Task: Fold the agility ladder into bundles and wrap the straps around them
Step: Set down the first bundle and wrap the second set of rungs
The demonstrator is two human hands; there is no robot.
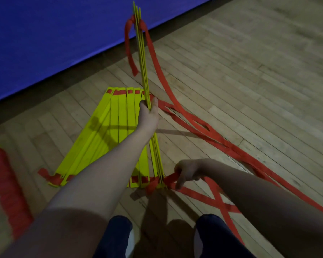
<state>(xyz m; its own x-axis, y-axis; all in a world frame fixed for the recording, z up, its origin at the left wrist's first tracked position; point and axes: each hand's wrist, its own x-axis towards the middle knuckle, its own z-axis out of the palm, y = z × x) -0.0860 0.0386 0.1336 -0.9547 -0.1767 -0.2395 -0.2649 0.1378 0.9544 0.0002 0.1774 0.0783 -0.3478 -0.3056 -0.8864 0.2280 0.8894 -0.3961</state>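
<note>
Left hand (148, 113), arm outstretched, grips upright yellow rungs (142, 58); right hand (187, 172) pinches red strap (171, 178)

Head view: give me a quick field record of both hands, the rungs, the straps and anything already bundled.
left hand: grips the raised rungs mid-length, stack held on edge
right hand: pinches the red strap at the stack's near end
flat rungs: side by side on the wooden floor, not yet gathered
loose straps: trail away to the right
wrapped bundle: at the left edge, wound in red
blue mat: beyond the rungs
</note>
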